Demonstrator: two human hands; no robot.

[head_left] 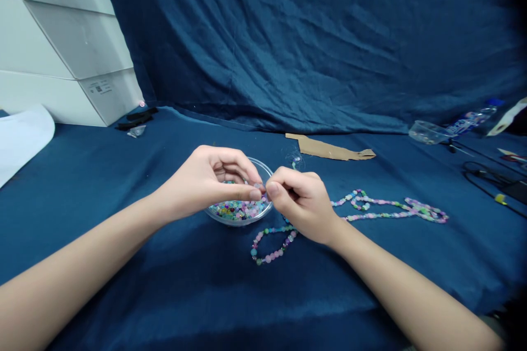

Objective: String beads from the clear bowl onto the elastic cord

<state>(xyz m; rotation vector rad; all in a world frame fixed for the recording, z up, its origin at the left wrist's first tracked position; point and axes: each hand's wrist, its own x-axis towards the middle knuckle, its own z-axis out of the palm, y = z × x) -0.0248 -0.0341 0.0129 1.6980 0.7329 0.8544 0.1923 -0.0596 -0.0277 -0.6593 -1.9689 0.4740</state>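
Observation:
My left hand [214,178] is over a clear round bowl [236,223] of small multicoloured beads [234,209], its thumb and fingertips pinching a small bead [258,187]. Right beside those fingertips, my right hand [302,200] is closed in a pinch; what it grips is too small to make out. A long string of pink, blue and green beads [379,215] lies on the blue cloth, passing behind my right hand and looping [274,256] in front of the bowl.
Behind the hands lie a torn cardboard strip [329,149] and a tangle of clear thread [295,160]. White boxes [61,44] are stacked at the back left. A plastic container [428,132], a bottle [473,119] and black cables [486,175] are at the right.

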